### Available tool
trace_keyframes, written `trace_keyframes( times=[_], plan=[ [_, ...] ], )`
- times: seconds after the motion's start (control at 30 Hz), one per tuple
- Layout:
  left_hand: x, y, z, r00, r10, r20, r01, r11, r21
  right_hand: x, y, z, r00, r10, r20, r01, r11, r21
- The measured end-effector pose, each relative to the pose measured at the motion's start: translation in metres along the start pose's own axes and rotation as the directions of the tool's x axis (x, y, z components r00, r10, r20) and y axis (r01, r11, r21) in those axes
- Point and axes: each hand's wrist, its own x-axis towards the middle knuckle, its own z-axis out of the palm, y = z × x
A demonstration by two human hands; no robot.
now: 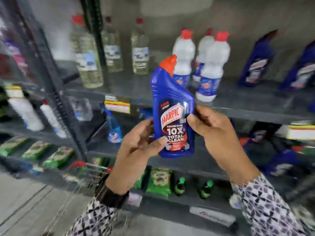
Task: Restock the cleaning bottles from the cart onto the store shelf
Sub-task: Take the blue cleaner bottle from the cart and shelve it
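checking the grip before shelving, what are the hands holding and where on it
Both hands hold one blue Harpic bottle: left hand at its lower left side, right hand at its right side, mid-label.

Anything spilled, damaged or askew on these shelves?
Nothing stands out. Both hands, left hand and right hand, hold the blue Harpic bottle, cap on. Shelf bottles look upright; blur hides detail.

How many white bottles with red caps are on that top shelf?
3. They cluster on the dark upper shelf behind the held bottle: one white red-capped bottle at the left, one at the front right, one behind between them. More may be hidden.
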Motion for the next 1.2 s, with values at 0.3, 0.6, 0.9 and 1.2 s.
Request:
trace_keyframes(
  times=[0.3,0.6,0.9,1.2],
  plan=[
    [0.018,0.022,0.078,0.993,0.024,0.116,-0.034,0.996,0.087,-0.033,-0.041,-0.074,0.979,-0.038,-0.202,0.046,0.998,0.034],
    [0.028,0.022,0.108,0.990,-0.022,0.138,0.000,0.988,0.154,-0.041,-0.043,-0.104,0.965,-0.017,-0.263,0.013,1.000,-0.019],
    [0.144,-0.026,0.192,0.966,0.018,0.260,-0.086,0.964,0.253,0.030,-0.015,-0.198,0.927,0.018,-0.374,-0.091,0.980,-0.178],
    [0.262,-0.084,0.241,0.984,-0.029,0.175,-0.045,0.914,0.403,0.127,0.046,-0.256,0.863,0.090,-0.498,-0.204,0.962,-0.180]
  ],
)
